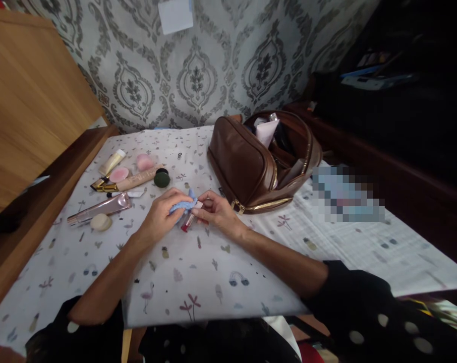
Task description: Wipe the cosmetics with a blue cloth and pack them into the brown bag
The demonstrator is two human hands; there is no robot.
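My left hand is closed around a light blue cloth. A small tube of lip gloss, clear-sided with red at its lower end, is pinched in the fingers of my right hand. The cloth touches the tube's upper part, where both hands meet above the printed tablecloth. Fingers and cloth partly hide the tube's top. Just beyond my right hand stands an unzipped brown cosmetic bag.
Left of my hands lie a pinkish squeeze tube, a beige sponge, a foundation tube, a dark green round item, a pink sponge and a cream tube. A pale pink tube sticks out of the bag.
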